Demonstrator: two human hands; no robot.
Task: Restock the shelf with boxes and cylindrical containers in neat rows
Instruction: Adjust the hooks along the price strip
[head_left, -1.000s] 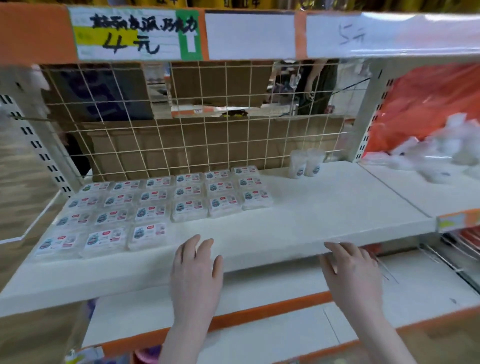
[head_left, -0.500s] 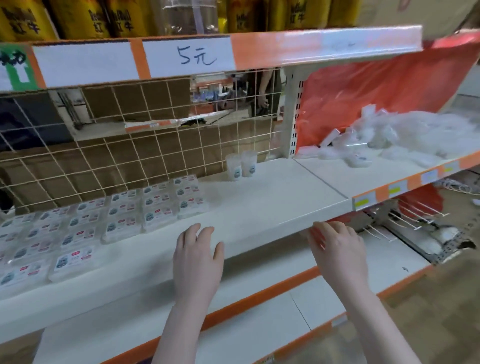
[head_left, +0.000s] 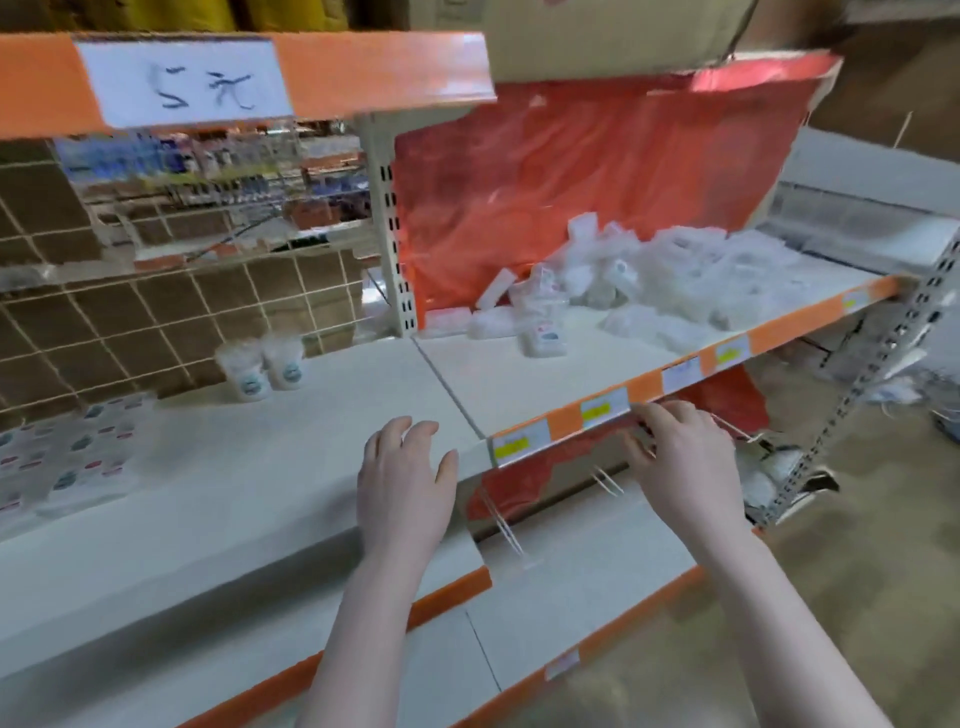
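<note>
Flat clear boxes (head_left: 67, 457) lie in neat rows at the left of the white shelf (head_left: 291, 467). Two cylindrical containers (head_left: 265, 366) stand side by side at the back of that shelf, near the wire grid. A loose heap of clear boxes and containers (head_left: 639, 286) lies on the neighbouring shelf to the right, in front of a red plastic sheet. My left hand (head_left: 402, 488) hovers at the shelf's front edge with relaxed fingers, holding nothing. My right hand (head_left: 680, 457) is just below the orange price strip (head_left: 644, 387) of the right shelf, fingers loosely bent and empty.
An upright shelf post (head_left: 392, 223) divides the two bays. An upper shelf with an orange strip and a white price label (head_left: 182, 83) overhangs. A lower shelf (head_left: 571, 582) with clear dividers sits below. A cardboard box (head_left: 613, 36) is at top right, and floor at right.
My view has swung to the right, so the rows of boxes have slid to the left edge and the heap is now central. Both hands have moved right with it, staying empty.
</note>
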